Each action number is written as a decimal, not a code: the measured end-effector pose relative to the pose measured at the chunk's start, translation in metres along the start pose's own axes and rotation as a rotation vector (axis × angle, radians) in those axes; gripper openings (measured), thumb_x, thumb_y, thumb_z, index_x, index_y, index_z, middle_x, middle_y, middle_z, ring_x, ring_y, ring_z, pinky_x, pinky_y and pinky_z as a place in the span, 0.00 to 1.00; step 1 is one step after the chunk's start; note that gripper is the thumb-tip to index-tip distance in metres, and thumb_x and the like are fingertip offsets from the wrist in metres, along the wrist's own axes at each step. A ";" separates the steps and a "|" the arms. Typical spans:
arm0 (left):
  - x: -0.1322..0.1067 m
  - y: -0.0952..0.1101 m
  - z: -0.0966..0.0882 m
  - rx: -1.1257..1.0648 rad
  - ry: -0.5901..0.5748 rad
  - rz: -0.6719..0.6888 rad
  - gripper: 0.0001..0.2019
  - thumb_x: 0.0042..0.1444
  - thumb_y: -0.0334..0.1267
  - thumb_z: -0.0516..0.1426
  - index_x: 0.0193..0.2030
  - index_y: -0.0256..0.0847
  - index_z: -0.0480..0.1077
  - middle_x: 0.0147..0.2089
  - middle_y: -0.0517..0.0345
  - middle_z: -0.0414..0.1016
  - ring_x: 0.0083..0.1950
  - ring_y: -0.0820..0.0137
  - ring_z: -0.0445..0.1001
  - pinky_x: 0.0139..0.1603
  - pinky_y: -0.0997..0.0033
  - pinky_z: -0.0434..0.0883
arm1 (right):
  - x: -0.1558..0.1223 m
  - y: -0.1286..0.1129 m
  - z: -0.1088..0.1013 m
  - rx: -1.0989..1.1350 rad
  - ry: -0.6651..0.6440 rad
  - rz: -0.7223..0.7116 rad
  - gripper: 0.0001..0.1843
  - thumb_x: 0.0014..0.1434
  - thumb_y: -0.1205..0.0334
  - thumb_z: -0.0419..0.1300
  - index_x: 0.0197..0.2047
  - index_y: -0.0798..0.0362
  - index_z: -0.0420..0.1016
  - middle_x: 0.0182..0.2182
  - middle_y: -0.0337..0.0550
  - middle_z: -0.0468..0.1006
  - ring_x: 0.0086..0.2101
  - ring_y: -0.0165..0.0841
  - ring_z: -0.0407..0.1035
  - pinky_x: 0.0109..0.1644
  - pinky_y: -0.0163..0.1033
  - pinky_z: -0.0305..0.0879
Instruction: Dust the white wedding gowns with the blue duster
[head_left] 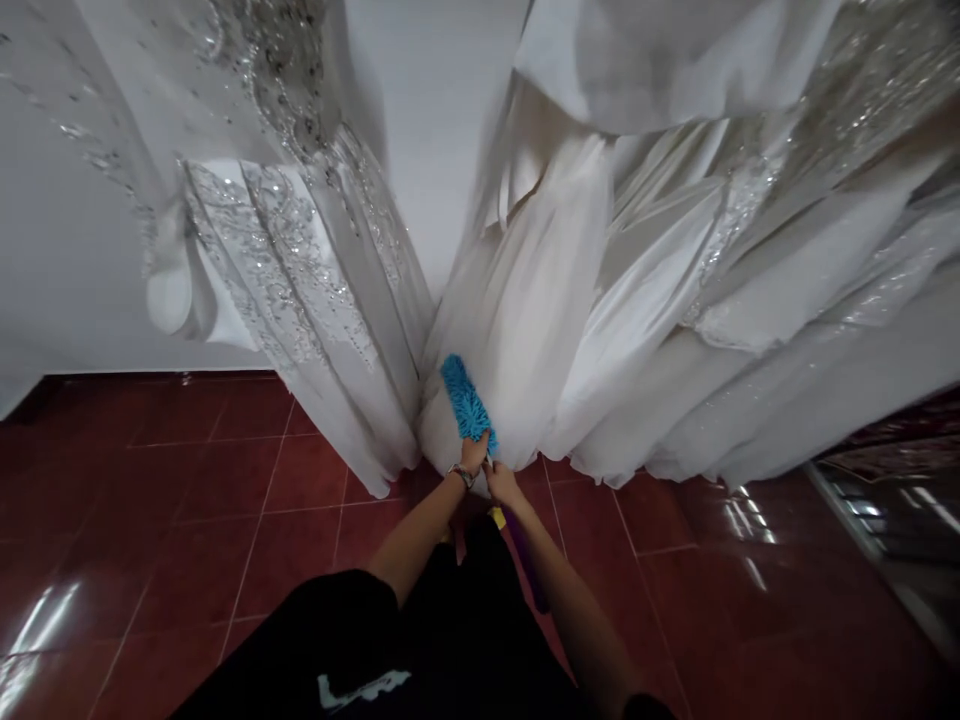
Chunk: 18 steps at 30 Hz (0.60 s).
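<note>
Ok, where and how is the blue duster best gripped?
Probably by the near end of the duster, from the wearer's side: its fluffy length points away, toward the white dresses, and the left hand and right hand both sit at that end.

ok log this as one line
left hand: holding blue chenille duster low | right hand: at duster's base | duster: before white gown

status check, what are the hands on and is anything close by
Left hand gripping lower end of blue duster; right hand just below. Duster's fluffy head angled up. White gowns hang close around it; contact unclear.
</note>
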<state>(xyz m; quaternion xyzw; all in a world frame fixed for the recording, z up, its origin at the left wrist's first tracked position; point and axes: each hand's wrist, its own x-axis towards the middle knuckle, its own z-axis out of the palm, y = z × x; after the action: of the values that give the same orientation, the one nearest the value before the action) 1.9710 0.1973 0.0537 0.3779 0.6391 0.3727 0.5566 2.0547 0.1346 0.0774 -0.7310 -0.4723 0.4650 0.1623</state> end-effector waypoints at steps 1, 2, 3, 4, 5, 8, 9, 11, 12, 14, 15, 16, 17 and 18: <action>-0.003 -0.008 -0.003 -0.025 0.022 -0.064 0.16 0.70 0.58 0.63 0.53 0.51 0.81 0.50 0.44 0.88 0.62 0.53 0.84 0.72 0.43 0.73 | -0.002 0.001 0.004 0.003 -0.021 0.022 0.16 0.71 0.60 0.63 0.29 0.48 0.71 0.21 0.42 0.74 0.30 0.41 0.76 0.36 0.38 0.65; -0.007 -0.014 -0.006 -0.052 0.042 -0.107 0.16 0.69 0.57 0.64 0.52 0.49 0.81 0.50 0.42 0.87 0.61 0.52 0.84 0.70 0.43 0.74 | -0.005 0.001 0.007 -0.015 -0.043 0.036 0.16 0.71 0.58 0.63 0.30 0.48 0.72 0.20 0.40 0.73 0.30 0.40 0.75 0.36 0.38 0.65; -0.011 -0.017 -0.009 -0.081 0.063 -0.136 0.17 0.69 0.55 0.65 0.53 0.46 0.80 0.52 0.41 0.87 0.61 0.52 0.84 0.69 0.44 0.75 | -0.010 0.000 0.007 -0.046 -0.065 0.035 0.16 0.72 0.57 0.62 0.31 0.49 0.73 0.21 0.40 0.74 0.30 0.40 0.75 0.36 0.37 0.65; -0.015 -0.018 -0.011 -0.107 0.082 -0.153 0.18 0.69 0.55 0.64 0.54 0.44 0.80 0.54 0.40 0.87 0.62 0.52 0.84 0.68 0.46 0.77 | -0.015 -0.002 0.005 -0.084 -0.083 0.016 0.16 0.73 0.56 0.61 0.32 0.50 0.74 0.22 0.42 0.75 0.31 0.39 0.75 0.37 0.37 0.65; -0.020 -0.015 -0.013 -0.146 0.104 -0.154 0.19 0.70 0.55 0.63 0.56 0.43 0.79 0.56 0.40 0.86 0.64 0.53 0.83 0.68 0.48 0.77 | -0.022 -0.004 0.001 -0.121 -0.091 -0.027 0.15 0.74 0.56 0.59 0.34 0.51 0.75 0.25 0.43 0.77 0.32 0.39 0.76 0.38 0.37 0.65; -0.037 0.010 -0.017 -0.336 0.173 -0.066 0.21 0.70 0.57 0.63 0.59 0.44 0.77 0.64 0.45 0.83 0.69 0.55 0.80 0.73 0.52 0.75 | -0.045 -0.014 -0.025 -0.188 -0.055 -0.233 0.17 0.78 0.51 0.54 0.43 0.52 0.76 0.31 0.47 0.82 0.34 0.39 0.77 0.41 0.37 0.64; -0.042 0.023 -0.018 -0.393 0.173 -0.010 0.22 0.69 0.58 0.64 0.59 0.45 0.78 0.65 0.46 0.83 0.70 0.55 0.79 0.75 0.52 0.73 | -0.053 -0.018 -0.036 -0.203 -0.026 -0.295 0.18 0.79 0.48 0.52 0.46 0.51 0.76 0.32 0.46 0.82 0.34 0.40 0.77 0.40 0.37 0.64; -0.050 0.050 -0.015 -0.447 0.116 0.120 0.22 0.67 0.57 0.67 0.57 0.45 0.80 0.64 0.46 0.83 0.71 0.53 0.78 0.80 0.50 0.69 | -0.064 -0.023 -0.058 -0.247 0.058 -0.378 0.21 0.81 0.44 0.48 0.49 0.50 0.74 0.32 0.46 0.82 0.33 0.41 0.78 0.39 0.37 0.62; -0.052 0.062 -0.012 -0.441 0.067 0.181 0.22 0.66 0.57 0.68 0.56 0.44 0.81 0.63 0.46 0.84 0.71 0.51 0.78 0.81 0.49 0.67 | -0.067 -0.024 -0.067 -0.277 0.112 -0.403 0.22 0.81 0.43 0.47 0.50 0.50 0.74 0.32 0.46 0.82 0.33 0.42 0.78 0.39 0.38 0.62; -0.051 0.078 0.000 -0.450 -0.014 0.251 0.23 0.65 0.56 0.70 0.58 0.43 0.81 0.61 0.46 0.85 0.71 0.49 0.77 0.82 0.47 0.66 | -0.065 -0.021 -0.076 -0.343 0.212 -0.411 0.24 0.81 0.43 0.45 0.53 0.52 0.73 0.35 0.51 0.83 0.35 0.46 0.80 0.38 0.38 0.62; -0.049 0.081 0.008 -0.471 -0.043 0.248 0.23 0.64 0.55 0.71 0.59 0.43 0.81 0.60 0.46 0.85 0.70 0.48 0.78 0.81 0.47 0.66 | -0.062 -0.016 -0.076 -0.370 0.242 -0.384 0.24 0.81 0.45 0.44 0.54 0.53 0.73 0.36 0.54 0.84 0.36 0.47 0.81 0.38 0.39 0.62; -0.046 0.081 0.015 -0.497 -0.063 0.226 0.24 0.64 0.53 0.71 0.59 0.42 0.81 0.59 0.46 0.85 0.68 0.49 0.79 0.80 0.47 0.68 | -0.057 -0.010 -0.073 -0.392 0.250 -0.333 0.25 0.82 0.46 0.43 0.56 0.55 0.73 0.37 0.56 0.85 0.37 0.47 0.82 0.37 0.39 0.63; -0.044 0.077 0.021 -0.523 -0.077 0.190 0.23 0.65 0.52 0.71 0.60 0.41 0.81 0.58 0.45 0.85 0.66 0.49 0.80 0.78 0.49 0.69 | -0.051 -0.002 -0.067 -0.410 0.239 -0.265 0.25 0.82 0.48 0.42 0.58 0.56 0.73 0.39 0.58 0.86 0.37 0.48 0.82 0.37 0.39 0.63; -0.044 0.071 0.027 -0.543 -0.088 0.145 0.21 0.67 0.51 0.70 0.60 0.41 0.81 0.58 0.45 0.85 0.64 0.51 0.81 0.76 0.50 0.72 | -0.046 0.008 -0.060 -0.421 0.207 -0.190 0.25 0.82 0.50 0.42 0.60 0.58 0.73 0.40 0.60 0.86 0.38 0.48 0.83 0.37 0.39 0.64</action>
<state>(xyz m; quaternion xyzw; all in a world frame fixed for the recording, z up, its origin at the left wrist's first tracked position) 2.0063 0.1903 0.1338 0.2755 0.4623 0.5525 0.6365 2.1029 0.1040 0.1269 -0.7447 -0.6062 0.2616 0.0969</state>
